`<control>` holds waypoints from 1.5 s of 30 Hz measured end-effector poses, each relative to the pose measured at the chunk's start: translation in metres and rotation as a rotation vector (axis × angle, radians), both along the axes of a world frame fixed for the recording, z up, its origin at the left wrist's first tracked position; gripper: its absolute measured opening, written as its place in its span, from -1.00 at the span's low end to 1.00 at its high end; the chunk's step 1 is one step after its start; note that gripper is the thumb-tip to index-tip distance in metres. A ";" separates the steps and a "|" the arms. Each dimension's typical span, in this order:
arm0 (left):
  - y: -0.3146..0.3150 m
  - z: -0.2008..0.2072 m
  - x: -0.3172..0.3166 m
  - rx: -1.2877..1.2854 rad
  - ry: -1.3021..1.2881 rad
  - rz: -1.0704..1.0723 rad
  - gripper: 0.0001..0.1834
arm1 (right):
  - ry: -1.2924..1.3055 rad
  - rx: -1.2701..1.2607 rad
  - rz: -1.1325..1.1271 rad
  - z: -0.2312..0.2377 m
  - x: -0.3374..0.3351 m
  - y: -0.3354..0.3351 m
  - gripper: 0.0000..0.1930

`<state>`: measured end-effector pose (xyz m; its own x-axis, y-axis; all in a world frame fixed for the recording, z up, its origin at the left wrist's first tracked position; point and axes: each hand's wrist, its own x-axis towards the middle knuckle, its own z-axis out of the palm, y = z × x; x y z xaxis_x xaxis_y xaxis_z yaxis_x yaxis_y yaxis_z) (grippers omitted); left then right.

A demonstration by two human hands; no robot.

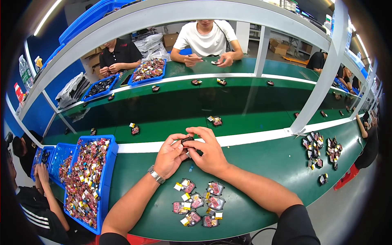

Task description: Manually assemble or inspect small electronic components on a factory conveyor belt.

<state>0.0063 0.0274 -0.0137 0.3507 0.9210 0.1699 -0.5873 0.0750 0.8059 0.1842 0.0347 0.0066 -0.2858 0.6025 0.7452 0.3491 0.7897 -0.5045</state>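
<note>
Head view, and you're on what looks like a fitting step: your left hand (169, 157) and right hand (207, 153) pinch the small black casing (188, 139) near the table's (261, 159) far edge; next seems to call for steady, even fingertip pressure

The left hand (170, 158) was cupped, palm partly up, its fingers (174, 138) bent inward and thumb curled toward them. The right hand (211, 153) showed its back, its fingers (202, 132) arched just beside the left's fingertips, thumb tucked below. Behind the fingers, the left forearm (132, 200) and right forearm (257, 188) spread apart, elbows farthest from them.
</note>
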 end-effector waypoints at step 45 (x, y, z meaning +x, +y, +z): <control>-0.005 0.003 0.005 -0.120 0.164 0.065 -0.74 | -0.308 0.357 -0.144 0.003 0.000 0.002 -0.76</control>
